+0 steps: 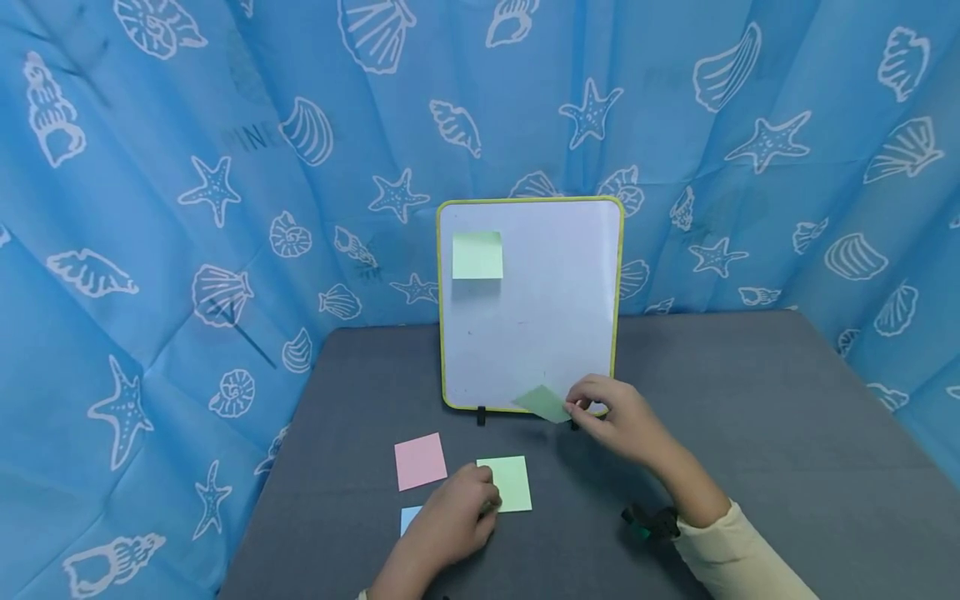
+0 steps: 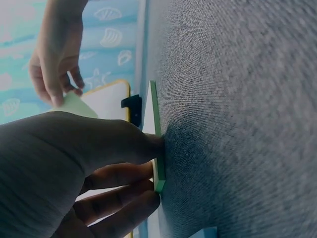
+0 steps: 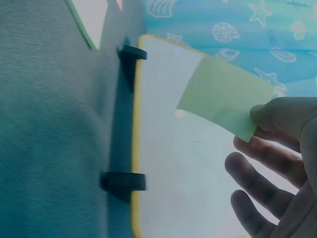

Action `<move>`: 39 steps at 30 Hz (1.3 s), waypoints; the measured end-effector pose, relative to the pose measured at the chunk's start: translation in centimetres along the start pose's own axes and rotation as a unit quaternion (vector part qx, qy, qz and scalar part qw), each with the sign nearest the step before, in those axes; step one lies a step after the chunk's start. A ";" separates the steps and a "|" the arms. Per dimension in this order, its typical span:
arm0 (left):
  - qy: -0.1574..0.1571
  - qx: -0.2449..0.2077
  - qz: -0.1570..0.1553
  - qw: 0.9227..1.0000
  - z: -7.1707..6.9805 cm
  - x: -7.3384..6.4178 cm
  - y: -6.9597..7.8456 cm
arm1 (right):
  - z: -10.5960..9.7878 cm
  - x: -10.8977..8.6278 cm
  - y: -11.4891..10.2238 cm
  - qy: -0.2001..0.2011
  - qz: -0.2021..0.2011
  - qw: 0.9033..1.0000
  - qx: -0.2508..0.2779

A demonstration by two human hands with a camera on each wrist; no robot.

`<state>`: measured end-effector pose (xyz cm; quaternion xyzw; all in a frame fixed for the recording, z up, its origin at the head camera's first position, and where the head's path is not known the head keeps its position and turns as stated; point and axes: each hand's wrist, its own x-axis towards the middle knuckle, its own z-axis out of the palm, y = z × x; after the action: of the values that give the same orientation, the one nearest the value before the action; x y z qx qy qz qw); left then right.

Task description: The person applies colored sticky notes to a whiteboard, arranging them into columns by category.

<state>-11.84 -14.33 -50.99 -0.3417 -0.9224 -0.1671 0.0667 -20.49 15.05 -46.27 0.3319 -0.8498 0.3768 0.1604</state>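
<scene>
A single green sticky note (image 3: pixel 225 96) is pinched by one corner between the thumb and forefinger of my right hand (image 1: pixel 618 417). It hangs in front of the lower part of the whiteboard (image 1: pixel 540 325), the other fingers spread loosely. On the table, my left hand (image 1: pixel 457 512) grips the near left side of a green sticky note pad (image 1: pixel 510 483), thumb on one edge and fingertips on another, as the left wrist view shows. Another green sticky note (image 1: pixel 477 256) is stuck at the whiteboard's upper left, its lower edge lifting off.
A pink sticky note pad (image 1: pixel 420 461) lies left of the green pad. A blue one (image 1: pixel 408 517) is partly covered by my left hand. Black feet (image 3: pixel 124 181) hold the yellow-rimmed whiteboard upright on the grey tabletop (image 1: pixel 720 433). Behind hangs a blue shell-patterned curtain (image 1: pixel 300 208).
</scene>
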 end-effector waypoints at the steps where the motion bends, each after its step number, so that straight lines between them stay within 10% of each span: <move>1: -0.003 -0.004 -0.002 1.000 0.0 0.0 0.0 | -0.2 0.1 0.0 0.007 -0.001 1.000 -0.003; 16: -0.081 -0.080 -0.083 0.990 -0.8 0.1 -0.3 | -3.6 3.8 -0.6 0.098 -0.025 0.993 -0.057; 39: -0.040 -0.129 -0.087 0.987 -0.7 -1.7 -0.7 | -5.3 9.9 -1.5 0.186 -0.101 0.972 -0.103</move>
<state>-11.01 -16.11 -50.97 -0.2727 -0.9212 -0.2759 -0.0299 -26.55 13.87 -36.72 0.3216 -0.8014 0.3245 0.3860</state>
